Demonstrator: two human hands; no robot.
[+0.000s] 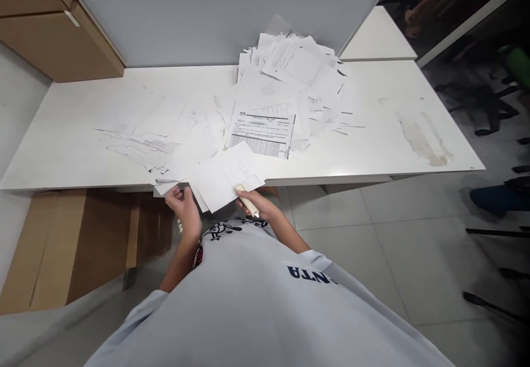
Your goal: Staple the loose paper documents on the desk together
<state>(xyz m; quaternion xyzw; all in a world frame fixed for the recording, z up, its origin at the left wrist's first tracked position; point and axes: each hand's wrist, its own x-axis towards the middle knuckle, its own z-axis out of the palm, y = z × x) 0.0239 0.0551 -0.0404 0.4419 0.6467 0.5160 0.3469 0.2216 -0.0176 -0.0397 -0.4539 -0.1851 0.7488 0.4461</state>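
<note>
One hand, my right hand point(259, 204), is clamped around a cream pen-shaped tool point(247, 200) (from up here I can't make out exactly what kind), and a loose white sheet point(221, 179) lies against it, just past the near edge of the white table point(372, 135). My left hand point(183, 212) is beside a curled paper scrap point(165, 185) at that same edge, its fingers point(176, 193) touching it, though I can't tell whether they are pinched together on it or just resting there. Farther along the table sits a messy pile of papers point(290, 69), with a printed form point(260, 133) at its near side. Thin paper strips point(141, 146) lie scattered to the left, and a brown stain point(422, 138) marks the tabletop on the right.
</note>
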